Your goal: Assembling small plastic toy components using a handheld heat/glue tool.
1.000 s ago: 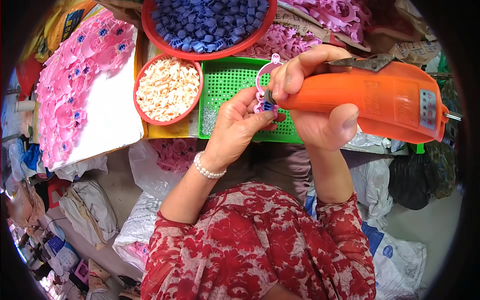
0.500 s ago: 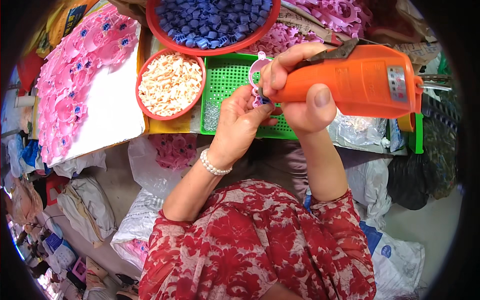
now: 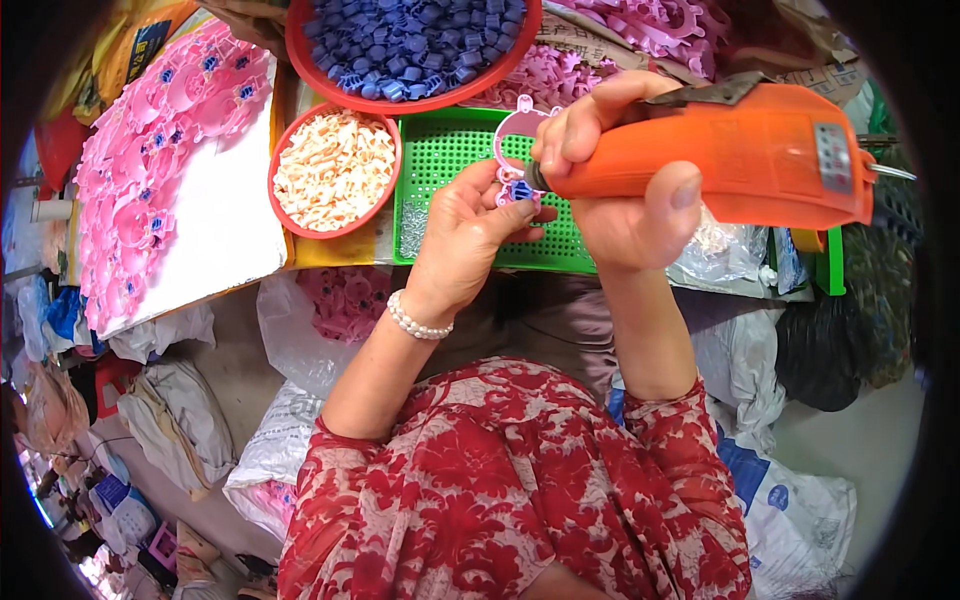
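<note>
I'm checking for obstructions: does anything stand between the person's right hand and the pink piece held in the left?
Only the orange tool gripped by the right hand: its dark tip is at the pink piece, beside its blue part. Nothing else visible stands between; whether the tip touches, I can't tell.

Yellow-topped worktable (image 3: 345, 250): white board (image 3: 205, 230) left, small red bowl (image 3: 325, 234), large red basin (image 3: 400, 105) behind, green tray (image 3: 450, 155).
</note>
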The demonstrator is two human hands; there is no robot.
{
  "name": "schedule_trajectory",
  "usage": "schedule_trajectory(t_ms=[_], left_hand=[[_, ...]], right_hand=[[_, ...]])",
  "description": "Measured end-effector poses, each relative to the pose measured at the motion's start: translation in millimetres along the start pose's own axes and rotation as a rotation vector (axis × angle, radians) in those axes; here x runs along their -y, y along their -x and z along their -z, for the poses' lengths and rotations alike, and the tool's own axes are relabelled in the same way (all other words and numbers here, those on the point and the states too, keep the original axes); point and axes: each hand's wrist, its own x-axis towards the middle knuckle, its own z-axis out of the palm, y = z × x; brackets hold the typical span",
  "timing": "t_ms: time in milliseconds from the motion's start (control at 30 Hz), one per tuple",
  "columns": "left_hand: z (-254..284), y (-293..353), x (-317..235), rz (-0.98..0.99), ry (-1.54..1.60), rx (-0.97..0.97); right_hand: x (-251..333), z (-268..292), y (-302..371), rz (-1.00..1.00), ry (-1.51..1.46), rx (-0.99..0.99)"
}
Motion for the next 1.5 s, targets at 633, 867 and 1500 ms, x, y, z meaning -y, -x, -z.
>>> schedule_trajectory(t_ms=[633, 867, 1500], left_hand=[[4, -1, 0, -0.023, 0.087, 0.013], [8, 2, -4, -0.010, 0.149, 0.037], [1, 17, -8, -0.002, 0.009, -0.001]], right_hand=[[7, 48, -6, 0.038, 0.258, -0.181], [8, 52, -15, -0.047, 0.414, -0.236], [24, 88, -2, -0.100, 0.659, -0.267]])
